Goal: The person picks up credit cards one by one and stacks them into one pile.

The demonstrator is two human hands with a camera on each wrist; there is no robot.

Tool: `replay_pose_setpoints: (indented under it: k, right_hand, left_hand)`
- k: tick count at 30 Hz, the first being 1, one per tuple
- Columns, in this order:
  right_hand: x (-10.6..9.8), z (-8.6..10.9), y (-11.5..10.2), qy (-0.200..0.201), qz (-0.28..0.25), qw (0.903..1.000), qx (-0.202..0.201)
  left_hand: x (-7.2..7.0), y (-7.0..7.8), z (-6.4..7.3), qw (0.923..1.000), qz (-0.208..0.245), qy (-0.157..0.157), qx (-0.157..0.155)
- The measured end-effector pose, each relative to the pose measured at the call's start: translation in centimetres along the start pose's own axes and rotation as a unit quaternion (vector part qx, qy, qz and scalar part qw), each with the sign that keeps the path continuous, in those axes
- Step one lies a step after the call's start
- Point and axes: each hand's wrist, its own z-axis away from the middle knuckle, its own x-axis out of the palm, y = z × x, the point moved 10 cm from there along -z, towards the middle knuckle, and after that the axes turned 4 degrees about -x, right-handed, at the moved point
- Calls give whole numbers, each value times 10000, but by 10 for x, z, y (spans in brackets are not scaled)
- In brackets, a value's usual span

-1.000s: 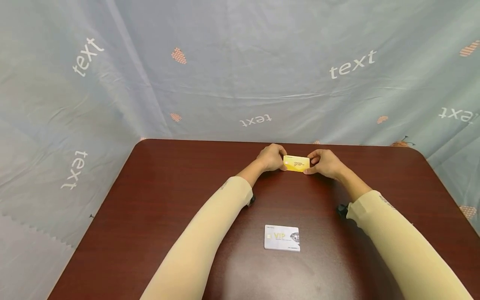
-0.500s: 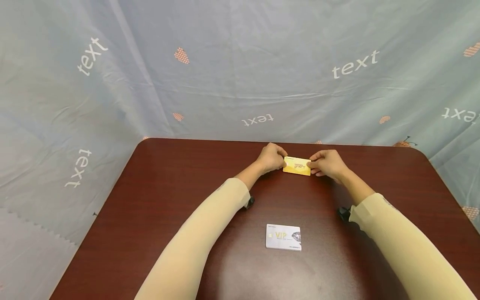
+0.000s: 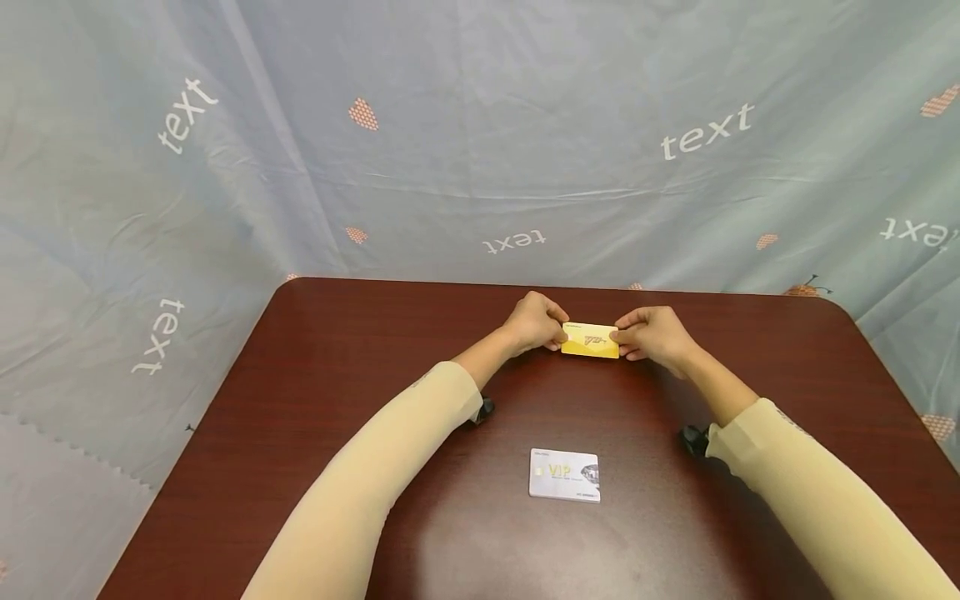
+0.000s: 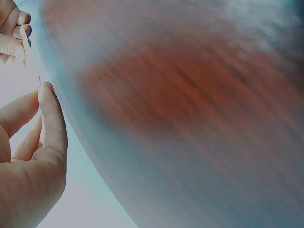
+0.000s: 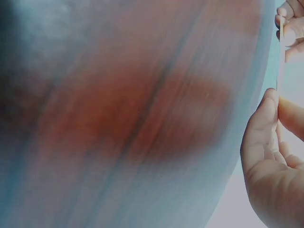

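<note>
A yellow card (image 3: 590, 341) with a dark printed scrawl faces me near the far side of the table. My left hand (image 3: 536, 322) pinches its left edge between thumb and fingers, and my right hand (image 3: 654, 336) pinches the right edge the same way. Seen from the right wrist, the card (image 5: 281, 52) is edge-on, a thin upright strip. The left wrist view has the left hand (image 4: 40, 147) at its left border, fingertips meeting on the card's edge. Closer to me, a white card (image 3: 564, 476) marked VIP lies flat, apart from both hands.
The dark red-brown table (image 3: 360, 367) has rounded far corners. Behind it and along the left hangs a grey-blue curtain (image 3: 450, 167) with printed words and orange patches. Black straps or devices (image 3: 694, 440) show at the sleeve cuffs.
The yellow card has come slightly lower and nearer in the head view. The right thumb has shifted from its lower corner up onto the right edge. The VIP card stays put.
</note>
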Motion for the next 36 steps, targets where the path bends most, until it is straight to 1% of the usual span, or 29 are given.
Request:
replay_pose_setpoints:
  k: [7,12,15,21,28,33,36]
  right_hand:
    - [5,8,-2,-70,-119,9999,-75]
    - [9,14,-6,-136,-209,9996,-159]
    - [10,18,-7,-144,-242,9994,-197]
    - [14,28,-10,-215,-265,9991,-237]
    - [21,36,-12,-260,-396,9986,-251]
    - [25,43,-16,-284,-468,9978,-367]
    - [27,47,-17,-301,-482,9975,-413]
  left_hand:
    - [-3,1,9,9998,127,-175,-56]
    - [-4,0,18,9989,340,-323,-57]
    - [-5,1,23,9983,471,-351,-32]
    - [-3,-2,36,9972,595,-445,-105]
    - [-5,-2,48,9960,704,-537,-105]
    - [-6,-4,55,9944,850,-607,-150]
    - [-6,-7,60,9939,861,-668,-185]
